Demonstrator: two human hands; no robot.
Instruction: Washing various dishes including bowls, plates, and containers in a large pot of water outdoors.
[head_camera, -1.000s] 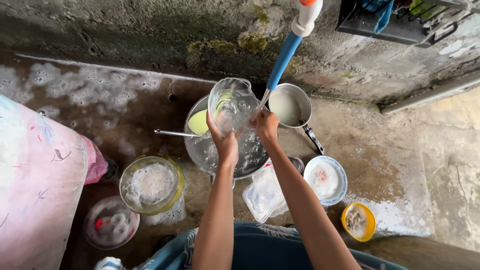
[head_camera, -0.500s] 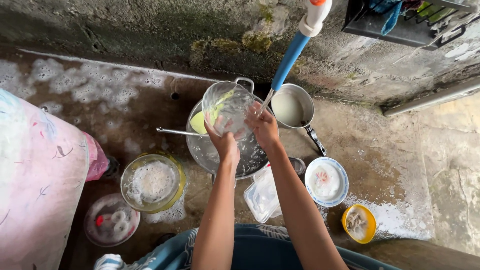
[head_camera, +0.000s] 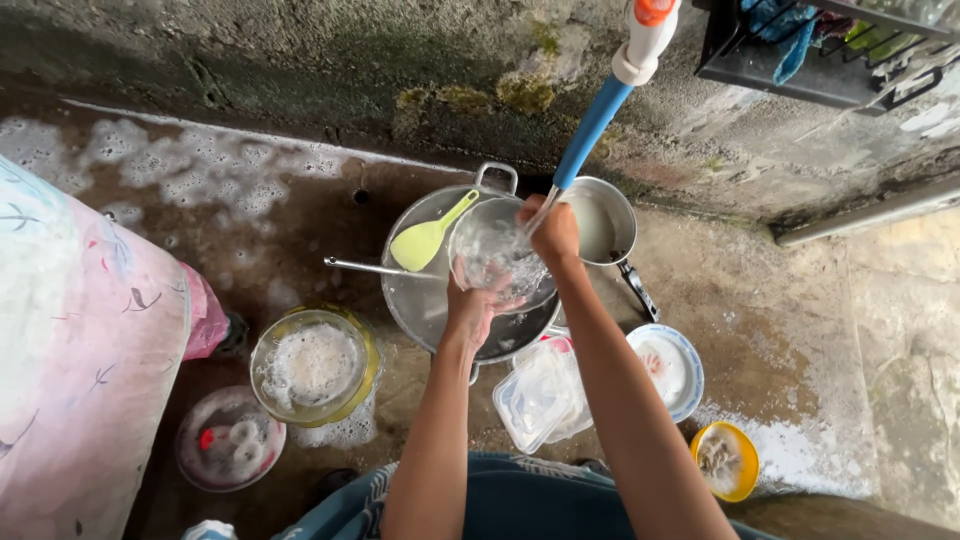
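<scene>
Against the mossy concrete wall (head_camera: 300, 50) at twelve o'clock, wet foamy floor (head_camera: 200, 190) runs off toward nine, the widest open stretch, while dry slab lies free at three. At nine o'clock a big pink flowered cloth bundle (head_camera: 70, 370) shuts off that edge. One large metal pot (head_camera: 425, 300) sits at centre, a lime green spatula (head_camera: 425, 240) lying in it and one thin metal handle (head_camera: 360, 266) poking out toward nine. Over the pot a single clear glass bowl (head_camera: 495, 250) is held tilted under the blue tap spout (head_camera: 592, 125), water running onto it. The left hand (head_camera: 470, 305) cups the bowl from six o'clock, fingers curled around its wall; the right hand (head_camera: 553, 230) grips the rim at two o'clock, thumb and fingers closed on it. One smaller metal saucepan (head_camera: 605, 222) stands touching the pot at two o'clock, its dark handle pointing toward five. At seven o'clock one foam-filled glass bowl (head_camera: 310, 365) rests in a yellow dish, and one clear lidded dish (head_camera: 228, 438) lies just beyond it. Clear plastic containers (head_camera: 540, 395), how many I cannot tell, crowd the pot at five; beside them sit one blue-rimmed plate (head_camera: 675, 365) and one small yellow bowl (head_camera: 725, 460). One dark wire rack (head_camera: 800, 55) hangs at one o'clock.
</scene>
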